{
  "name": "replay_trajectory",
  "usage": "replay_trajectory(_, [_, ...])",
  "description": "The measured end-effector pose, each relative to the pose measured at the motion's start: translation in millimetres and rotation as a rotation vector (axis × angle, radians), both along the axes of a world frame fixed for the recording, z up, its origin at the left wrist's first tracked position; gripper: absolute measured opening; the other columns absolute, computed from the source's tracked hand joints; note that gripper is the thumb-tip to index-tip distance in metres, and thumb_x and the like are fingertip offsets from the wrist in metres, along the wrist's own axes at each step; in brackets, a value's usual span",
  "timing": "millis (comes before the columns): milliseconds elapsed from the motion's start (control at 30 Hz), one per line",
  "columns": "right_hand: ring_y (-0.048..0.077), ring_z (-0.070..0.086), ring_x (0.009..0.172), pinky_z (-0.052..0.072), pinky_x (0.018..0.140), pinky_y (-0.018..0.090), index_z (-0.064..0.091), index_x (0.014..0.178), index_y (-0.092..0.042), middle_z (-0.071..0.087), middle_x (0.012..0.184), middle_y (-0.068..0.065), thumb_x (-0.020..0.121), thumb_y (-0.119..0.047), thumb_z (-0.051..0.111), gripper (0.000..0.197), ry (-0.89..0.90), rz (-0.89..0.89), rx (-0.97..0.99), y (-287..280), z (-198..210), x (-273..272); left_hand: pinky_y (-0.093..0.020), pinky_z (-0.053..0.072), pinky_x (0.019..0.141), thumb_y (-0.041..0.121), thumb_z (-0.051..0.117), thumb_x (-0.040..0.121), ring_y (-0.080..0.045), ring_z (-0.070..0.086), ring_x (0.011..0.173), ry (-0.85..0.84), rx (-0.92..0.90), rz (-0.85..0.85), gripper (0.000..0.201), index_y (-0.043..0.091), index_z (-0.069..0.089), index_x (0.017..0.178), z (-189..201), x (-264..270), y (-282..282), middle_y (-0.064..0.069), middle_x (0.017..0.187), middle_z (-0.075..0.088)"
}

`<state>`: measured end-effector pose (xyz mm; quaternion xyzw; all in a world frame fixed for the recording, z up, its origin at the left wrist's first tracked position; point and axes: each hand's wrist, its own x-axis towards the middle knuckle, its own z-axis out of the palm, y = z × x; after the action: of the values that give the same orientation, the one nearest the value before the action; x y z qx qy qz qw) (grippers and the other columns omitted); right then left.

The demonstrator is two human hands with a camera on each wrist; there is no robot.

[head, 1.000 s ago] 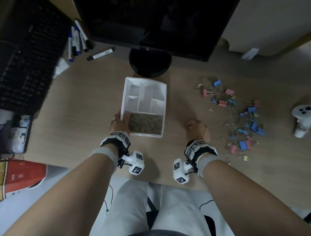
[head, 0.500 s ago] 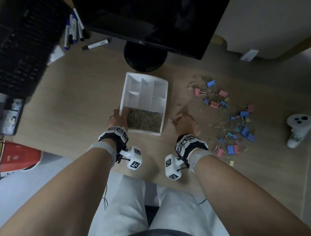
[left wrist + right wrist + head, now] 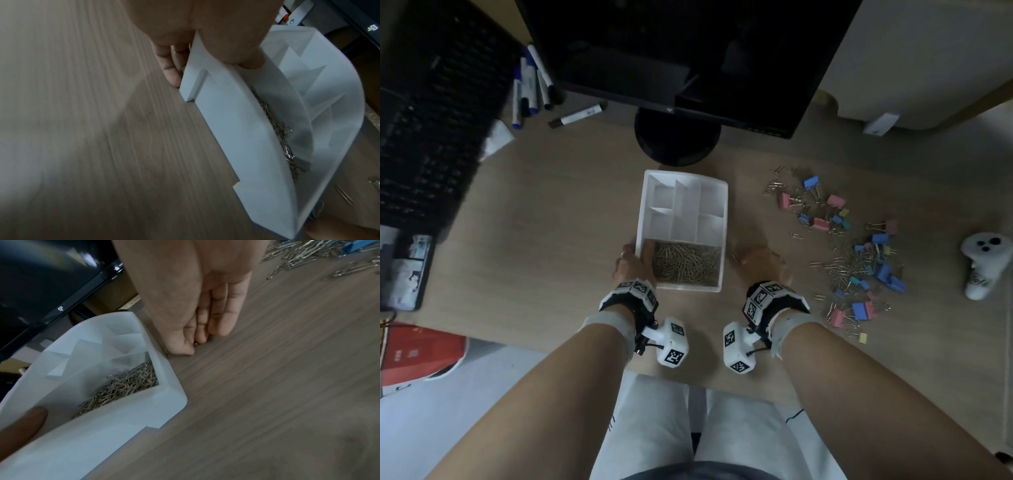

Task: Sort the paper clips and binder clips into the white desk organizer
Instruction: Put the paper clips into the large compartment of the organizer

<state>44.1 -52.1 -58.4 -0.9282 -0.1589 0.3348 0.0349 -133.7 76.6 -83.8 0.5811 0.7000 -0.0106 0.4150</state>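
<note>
White desk organizer [image 3: 724, 205]: being gripped at its left wall by the left hand [image 3: 634, 263]; paper clips [image 3: 683, 263] being held in its near compartment

Right hand [image 3: 758, 262]: being pressed, fingers curled, just right of the organizer, small clips seemingly pinched; lifting over the wall judged next

Binder clips [image 3: 859, 246]: lying unsorted further right

A wood-grain table [image 3: 551, 240] in dim light carries a black monitor [image 3: 688, 51] on a round stand [image 3: 677, 144] beyond the fingers, a black keyboard [image 3: 431, 120] far left, pale floor [image 3: 431, 411] below
</note>
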Motion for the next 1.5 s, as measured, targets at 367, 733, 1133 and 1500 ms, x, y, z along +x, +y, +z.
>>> replay_trajectory(367, [0.006, 0.064, 0.074, 0.055, 0.073, 0.027, 0.068, 0.076, -0.034, 0.067, 0.077, -0.014, 0.076, -0.039, 0.069, 0.005, 0.136, -0.039, 0.363, 9.7, 19.0, -10.0, -0.052, 0.044, 0.098, 0.068, 0.041, 0.088, -0.037, 0.056, 0.109, -0.035, -0.005, -0.012, 0.061, 0.021, 0.050, 0.126, -10.5, -3.0, 14.3, -0.014, 0.114, 0.061])
replay_trajectory(733, [0.029, 0.067, 0.096, 0.052, 0.082, 0.034, 0.068, 0.104, -0.027, 0.071, 0.103, 0.002, 0.087, -0.040, 0.065, 0.021, 0.028, -0.196, 0.189, 4.1, 7.6, -0.7, -0.051, 0.041, 0.103, 0.069, 0.043, 0.085, -0.035, 0.054, 0.115, -0.081, -0.035, 0.013, 0.061, 0.028, 0.051, 0.128, -12.7, -8.7, 25.6, -0.009, 0.120, 0.060])
replay_trajectory(1133, [0.037, 0.065, 0.103, 0.051, 0.084, 0.040, 0.065, 0.114, -0.016, 0.068, 0.112, 0.014, 0.095, -0.035, 0.057, 0.028, 0.017, -0.222, 0.122, 17.2, -3.2, -14.7, -0.052, 0.044, 0.101, 0.070, 0.037, 0.087, -0.036, 0.055, 0.115, -0.006, 0.030, -0.096, 0.064, 0.025, 0.046, 0.132, -15.2, -12.6, 43.6, -0.011, 0.123, 0.060])
replay_trajectory(1500, [0.032, 0.071, 0.087, 0.057, 0.074, 0.036, 0.074, 0.098, -0.012, 0.074, 0.097, 0.013, 0.083, -0.038, 0.073, 0.031, 0.052, -0.385, 0.081, 40.8, -8.3, -19.9, -0.051, 0.042, 0.102, 0.068, 0.037, 0.089, -0.038, 0.052, 0.119, 0.017, -0.001, -0.145, 0.067, 0.019, 0.045, 0.134, -6.9, -13.8, 54.8, -0.014, 0.126, 0.057])
